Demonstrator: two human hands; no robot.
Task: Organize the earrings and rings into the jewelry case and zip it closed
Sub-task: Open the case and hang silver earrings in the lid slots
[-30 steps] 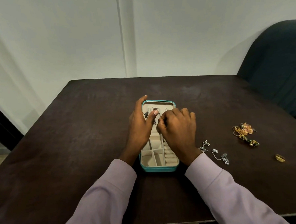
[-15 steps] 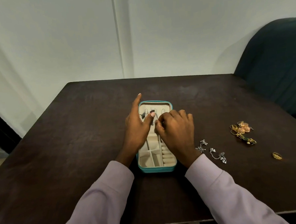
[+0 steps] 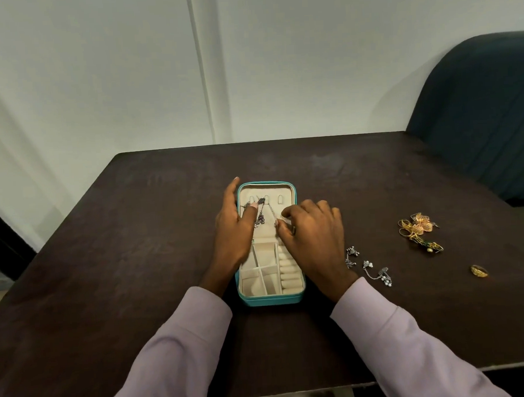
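While sitting flat and open on the dark table [image 3: 135, 235], jewelry case [image 3: 294, 193] giving both hands free access: hinged lid half lying away, tray half nearer. Probably being steadied by left hand [image 3: 232, 230], fingers straight along the left wall, thumb pressing a dark earring [image 3: 260, 215] against the lid panel, likely to keep it hooked. Right hand [image 3: 314, 241] curling over the middle, thumb and forefinger pinching a thin silver chain [image 3: 273, 211] running toward the lid's slots. Waiting well to the right, likely within reach on purpose: gold earrings [image 3: 418, 228], silver earrings [image 3: 369, 264], gold ring [image 3: 479, 271]. Showing no readable brand, label or writing anywhere.
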